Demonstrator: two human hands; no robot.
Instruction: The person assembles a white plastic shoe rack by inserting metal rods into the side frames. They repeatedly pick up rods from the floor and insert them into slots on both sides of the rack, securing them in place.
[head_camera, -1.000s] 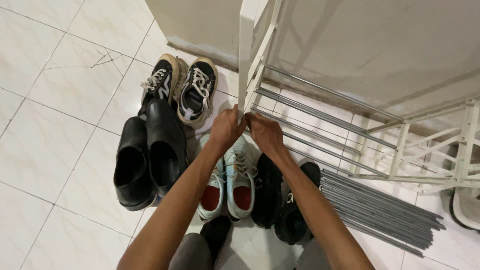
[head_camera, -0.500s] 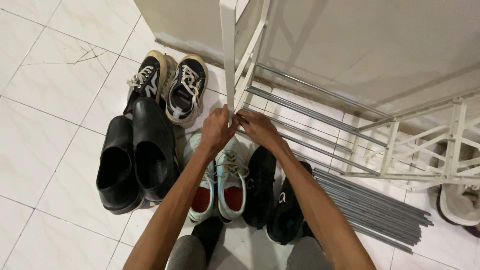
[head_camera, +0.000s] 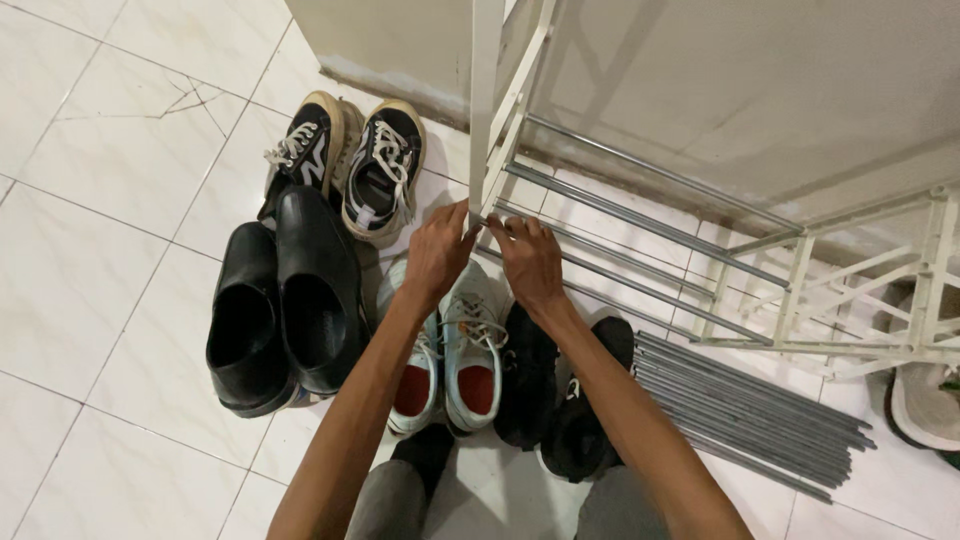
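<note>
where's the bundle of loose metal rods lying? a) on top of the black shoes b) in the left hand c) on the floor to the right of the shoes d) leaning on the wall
c, the metal rods lie flat on the floor, right of the black sneakers.

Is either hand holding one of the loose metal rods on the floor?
No, the loose rods lie untouched on the tiles; both the left hand and right hand are at the white rack frame.

Both hands, left and right, seemingly pinching the white rack post above shoes.
</note>
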